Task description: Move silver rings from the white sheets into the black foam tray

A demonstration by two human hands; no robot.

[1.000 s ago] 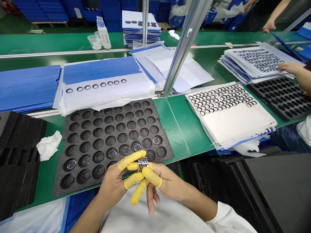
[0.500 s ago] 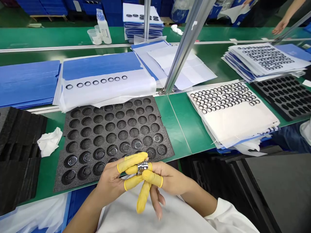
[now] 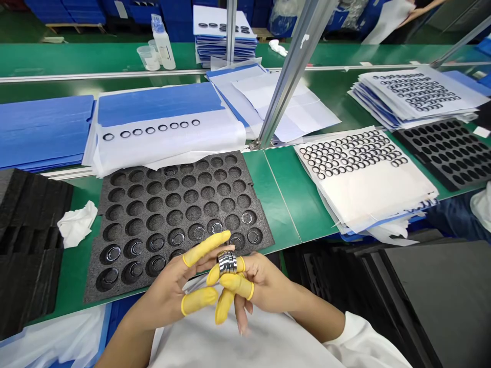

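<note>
My right hand [image 3: 264, 286], yellow cots on its fingertips, pinches a short stack of metal rings [image 3: 227, 261] between thumb and forefinger. My left hand [image 3: 169, 296], also in yellow cots, is beside the stack with its fingers spread; its forefinger points over the rings and its thumb is apart, holding nothing. Both hands hover at the near edge of a black foam tray [image 3: 172, 204] of round pockets. Several pockets in its front rows hold rings. To the right lies a white sheet [image 3: 368, 189] covered with rows of rings.
A sheet with one row of rings [image 3: 153, 130] lies behind the tray on blue boards. A white cloth [image 3: 76, 222] and stacked black foam [image 3: 26, 245] are at the left. A slanted metal post [image 3: 291, 71] rises mid-table. A second foam tray [image 3: 445, 148] and ring sheets [image 3: 418, 92] are far right.
My left fingers have come off the ring stack and spread apart; the right hand keeps the stack. The other person's hand at the far right has left the view.
</note>
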